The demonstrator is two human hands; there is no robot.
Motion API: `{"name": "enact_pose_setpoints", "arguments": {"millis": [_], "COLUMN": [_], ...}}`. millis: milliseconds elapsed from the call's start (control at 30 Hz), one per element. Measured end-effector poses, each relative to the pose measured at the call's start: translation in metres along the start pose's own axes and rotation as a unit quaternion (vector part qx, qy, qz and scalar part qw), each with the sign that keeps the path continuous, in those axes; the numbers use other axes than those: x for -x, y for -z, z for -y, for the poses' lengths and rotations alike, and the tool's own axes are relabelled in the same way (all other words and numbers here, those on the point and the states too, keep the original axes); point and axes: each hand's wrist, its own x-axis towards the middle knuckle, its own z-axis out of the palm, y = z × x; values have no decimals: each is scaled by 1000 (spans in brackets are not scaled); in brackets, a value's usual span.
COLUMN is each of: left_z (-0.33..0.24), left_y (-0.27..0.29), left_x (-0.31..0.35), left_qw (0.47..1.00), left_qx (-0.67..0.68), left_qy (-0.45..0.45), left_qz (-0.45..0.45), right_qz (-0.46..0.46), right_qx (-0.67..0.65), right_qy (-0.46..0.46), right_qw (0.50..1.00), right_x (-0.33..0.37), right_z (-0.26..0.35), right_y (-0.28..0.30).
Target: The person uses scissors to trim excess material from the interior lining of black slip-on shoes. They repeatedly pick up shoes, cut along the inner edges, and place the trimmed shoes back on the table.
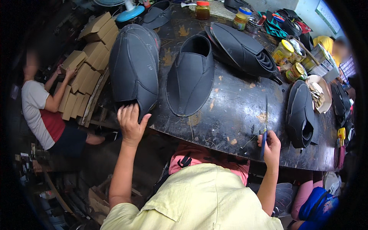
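My left hand rests on the near end of a thick stack of black stitched shoe uppers at the table's left edge. Its fingers lie stretched over the rim of the opening, with the thumb apart. In my right hand, above the near table edge, is a pair of scissors with blue handles. The fingers are closed round the handles, and the thin blades point away from me. Between the hands, farther in, a single black shoe upper lies with its opening facing away.
More stacked uppers lie at the back and right. Jars and a cardboard tray of scraps line the right side. On the left, a seated person handles brown boxes. A blue fan stands behind.
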Motion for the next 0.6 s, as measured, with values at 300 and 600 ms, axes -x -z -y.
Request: {"name": "enact_pose_setpoints", "arguments": {"millis": [300,600], "left_z": [-4,-41], "left_y": [7,25], "left_x": [0,-4], "left_qw": [999,976], "left_qx": [23,183], "left_qy": [-17,15], "left_qz": [-15,-117], "right_qz": [-81,-51], "right_qx": [358,331], "right_qy": [187,178], "right_qw": [911,925], "right_x": [-9,-5], "right_z": [13,18], "right_y": [17,24]}}
